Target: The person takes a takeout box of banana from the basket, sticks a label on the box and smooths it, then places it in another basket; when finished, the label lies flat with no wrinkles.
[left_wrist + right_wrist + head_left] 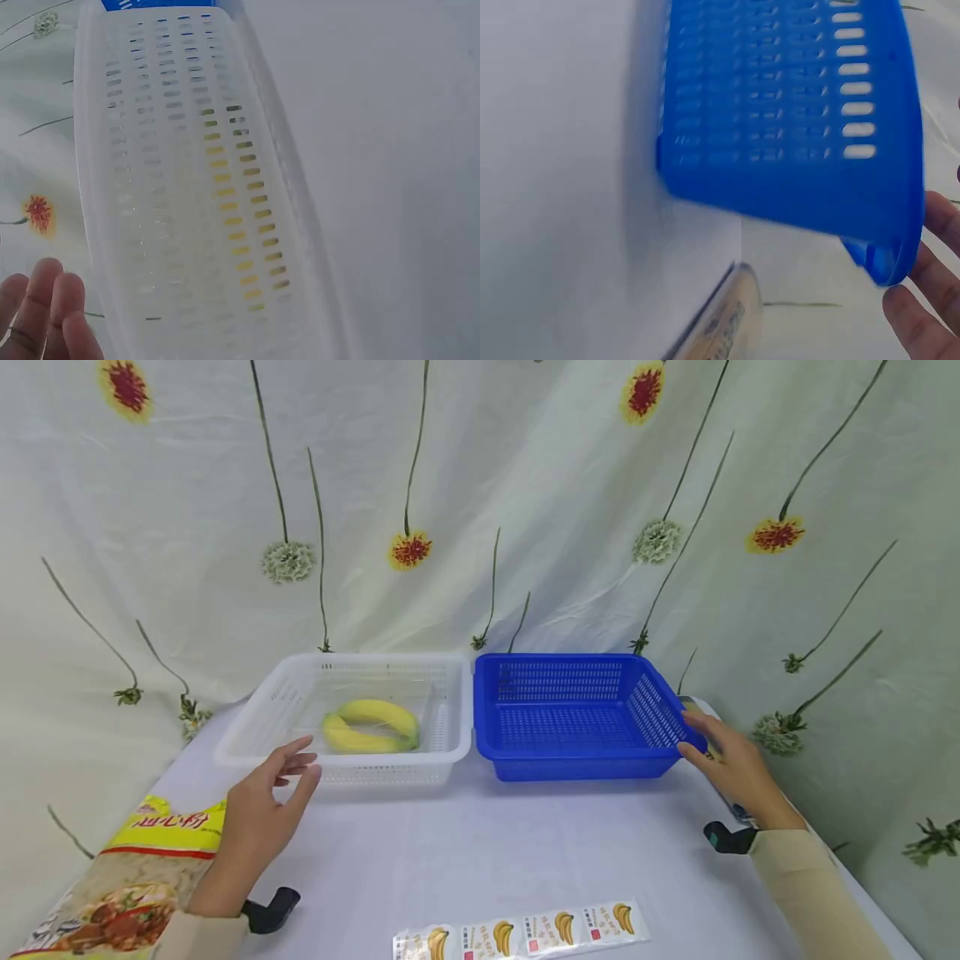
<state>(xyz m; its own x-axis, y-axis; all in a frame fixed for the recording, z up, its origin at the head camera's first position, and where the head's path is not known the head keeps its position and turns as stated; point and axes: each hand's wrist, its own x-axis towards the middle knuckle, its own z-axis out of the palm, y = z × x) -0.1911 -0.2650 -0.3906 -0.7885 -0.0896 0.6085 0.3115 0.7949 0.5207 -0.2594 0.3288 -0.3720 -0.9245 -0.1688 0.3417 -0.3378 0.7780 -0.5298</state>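
My left hand (258, 806) hovers at the front left of a white plastic basket (405, 772), fingers loosely bent and nothing between them. In that basket lie yellow bananas (360, 743), with clear plastic around them. Through the slots in the left wrist view the bananas show as yellow, beside the left fingers (45, 300). Next to the white basket stands a blue plastic basket (577, 768) with nothing inside. My right hand (731, 768) is at its right rim, fingers spread. In the right wrist view the thumb and fingertips (915, 319) are right at the rim's corner.
A bag of dry food with a yellow top (161, 868) lies at the left. A strip of banana-printed labels (525, 931) lies at the front. Another package (724, 326) stands beyond the blue basket's right side, partly hidden. A flower-printed cloth (480, 485) hangs behind.
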